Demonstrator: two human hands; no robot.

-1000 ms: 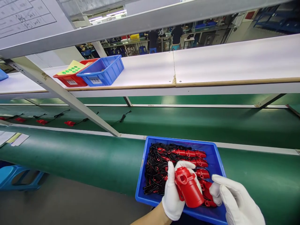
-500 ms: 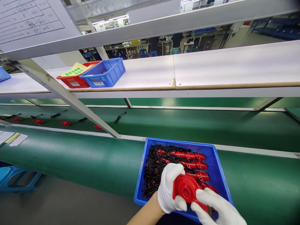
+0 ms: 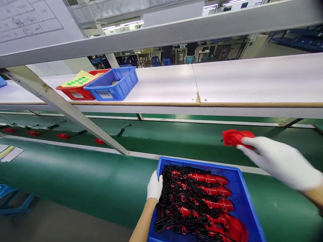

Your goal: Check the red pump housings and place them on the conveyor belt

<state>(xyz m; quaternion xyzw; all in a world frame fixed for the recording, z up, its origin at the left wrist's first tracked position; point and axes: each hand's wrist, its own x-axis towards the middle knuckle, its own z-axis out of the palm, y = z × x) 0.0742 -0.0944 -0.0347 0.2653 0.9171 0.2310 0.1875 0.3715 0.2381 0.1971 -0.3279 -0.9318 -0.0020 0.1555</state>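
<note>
A red part point(image 3: 234, 137) hangs over the green belt point(image 3: 176, 134) behind the rail point(image 3: 141, 154), pinched at its right end between thumb and fingers of a gloved right hand point(image 3: 272, 158). The left hand point(image 3: 154, 188), gloved too, is closed around the left rim of a blue crate point(image 3: 199, 163) on the worktop point(image 3: 88, 178), thumb to the inside. Rows of red pieces point(image 3: 219, 203) fill the crate's middle and right, with bundled black cords point(image 3: 174, 215) heaped mostly to the left.

The step in hand looks to be a one-handed carry between crate and belt while the other hand steadies the crate; from here, the next move would seem to call for a controlled reach that clears rail and shelf, with the part kept level. Farther left on the belt, similar red units point(image 3: 63, 136) lie well apart, some with a cord trailing. Above, the shelf point(image 3: 161, 80) bears a blue bin point(image 3: 111, 90) beside a red bin point(image 3: 75, 94), a yellow sheet point(image 3: 79, 79) on the latter.

Blur softens the right hand and the part; the part's gripped end is covered by fingers, and a dark speck at its other end cannot be identified. The crate's near edge runs out of view, the slanting post masks some of the belt, and handwriting on the posted form point(image 3: 27, 25) is illegible.
</note>
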